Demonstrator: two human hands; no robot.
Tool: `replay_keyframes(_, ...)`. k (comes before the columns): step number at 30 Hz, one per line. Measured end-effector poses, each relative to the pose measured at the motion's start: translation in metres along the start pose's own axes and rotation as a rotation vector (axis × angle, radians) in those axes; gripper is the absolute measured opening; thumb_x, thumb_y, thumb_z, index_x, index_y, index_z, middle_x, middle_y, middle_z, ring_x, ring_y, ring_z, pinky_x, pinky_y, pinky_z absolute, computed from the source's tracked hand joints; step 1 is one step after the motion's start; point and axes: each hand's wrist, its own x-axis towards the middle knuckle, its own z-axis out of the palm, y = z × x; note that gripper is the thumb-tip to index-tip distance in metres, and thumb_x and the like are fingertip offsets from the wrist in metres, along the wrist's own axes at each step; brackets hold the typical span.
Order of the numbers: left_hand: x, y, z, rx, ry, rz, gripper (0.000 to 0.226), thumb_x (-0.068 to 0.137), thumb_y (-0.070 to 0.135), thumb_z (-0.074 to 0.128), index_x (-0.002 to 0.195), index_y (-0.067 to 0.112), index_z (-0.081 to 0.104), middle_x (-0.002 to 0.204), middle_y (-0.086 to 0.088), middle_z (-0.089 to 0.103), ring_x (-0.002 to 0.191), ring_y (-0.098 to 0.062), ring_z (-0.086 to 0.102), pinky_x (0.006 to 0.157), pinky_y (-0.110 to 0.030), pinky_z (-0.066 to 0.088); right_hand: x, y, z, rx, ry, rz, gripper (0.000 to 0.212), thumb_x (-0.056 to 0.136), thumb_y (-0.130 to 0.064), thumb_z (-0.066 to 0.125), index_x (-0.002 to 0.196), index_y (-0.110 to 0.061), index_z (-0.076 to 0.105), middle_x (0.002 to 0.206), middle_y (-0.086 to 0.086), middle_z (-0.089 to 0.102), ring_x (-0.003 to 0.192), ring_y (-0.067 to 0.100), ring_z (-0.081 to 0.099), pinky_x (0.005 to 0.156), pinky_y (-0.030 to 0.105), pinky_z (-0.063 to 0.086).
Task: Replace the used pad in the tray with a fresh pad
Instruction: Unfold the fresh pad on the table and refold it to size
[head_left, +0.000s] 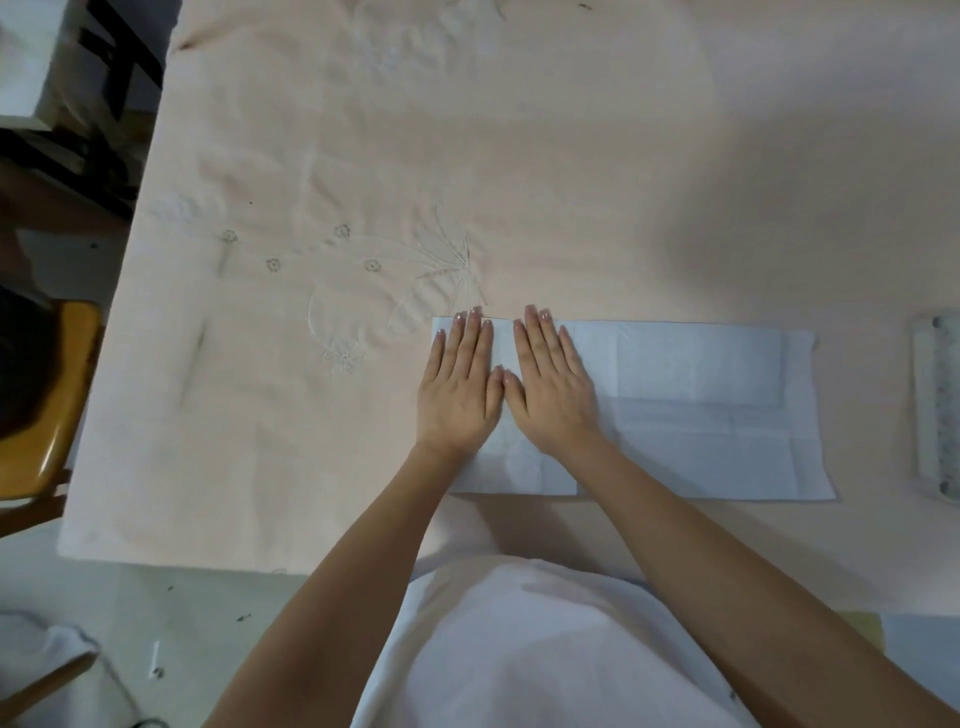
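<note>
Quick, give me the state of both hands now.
Left hand: open, fingers straight, pressing flat on the pale blue rectangular absorbent pad.
Right hand: open, flat on the same pad.

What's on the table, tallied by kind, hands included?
Pad: 1, folded flat on the tablecloth
Tray: 1, at the right edge, partly out of frame
Hands: 2, left hand and right hand, both flat on the pad
Total: 4

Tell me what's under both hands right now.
The left hand and right hand lie flat, side by side, on the left end of the folded white pad, which rests on the pink tablecloth. Anything beneath the pad is hidden.
</note>
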Motion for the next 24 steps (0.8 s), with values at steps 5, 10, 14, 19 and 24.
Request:
replay_keyframes(5,-0.003,-0.002,-0.004,0.007,0.025,-0.247,0.058,0.098,0.032,0.02,0.149,0.003,0.024,0.157,-0.009,0.018,0.147,-0.022,0.011,0.12,-0.041,0.006,0.0,0.002,0.0,0.038,0.02,-0.02,0.062,0.098,-0.035,0.027,0.149,-0.001,0.02,0.158,0.014,0.014,0.147,0.024,0.01,0.118,0.042,0.017)
replay_keyframes(10,-0.027,-0.018,-0.015,0.042,0.062,-0.206,0.057,0.099,0.033,0.023,0.15,0.008,0.024,0.157,-0.01,0.02,0.146,-0.023,0.012,0.12,-0.044,0.007,0.0,0.001,-0.002,0.085,0.043,-0.019,0.061,0.096,-0.032,0.032,0.148,0.0,0.025,0.157,0.015,0.018,0.147,0.025,0.013,0.118,0.043,0.019)
replay_keyframes(14,-0.053,0.013,-0.006,0.088,0.083,0.101,0.053,0.099,0.03,0.031,0.144,0.003,0.035,0.152,-0.015,0.031,0.142,-0.028,0.025,0.117,-0.046,0.018,-0.001,0.001,-0.003,0.086,0.029,-0.025,0.062,0.095,-0.033,0.028,0.148,-0.001,0.023,0.157,0.015,0.017,0.147,0.025,0.013,0.118,0.043,0.017)
replay_keyframes(19,-0.065,0.017,0.014,0.09,0.06,0.074,0.053,0.099,0.029,0.034,0.143,-0.001,0.036,0.152,-0.017,0.03,0.143,-0.029,0.025,0.117,-0.045,0.021,-0.001,0.002,-0.002,0.033,-0.005,-0.031,0.062,0.097,-0.035,0.022,0.15,-0.001,0.017,0.158,0.015,0.012,0.147,0.024,0.008,0.119,0.043,0.014)
replay_keyframes(24,-0.068,0.013,0.011,-0.017,0.123,-0.054,0.052,0.098,0.025,0.031,0.143,-0.002,0.036,0.151,-0.017,0.031,0.143,-0.026,0.025,0.118,-0.044,0.02,0.0,0.003,0.0,0.013,-0.021,-0.021,0.063,0.095,-0.033,0.02,0.15,-0.002,0.015,0.159,0.014,0.01,0.147,0.023,0.006,0.12,0.042,0.011)
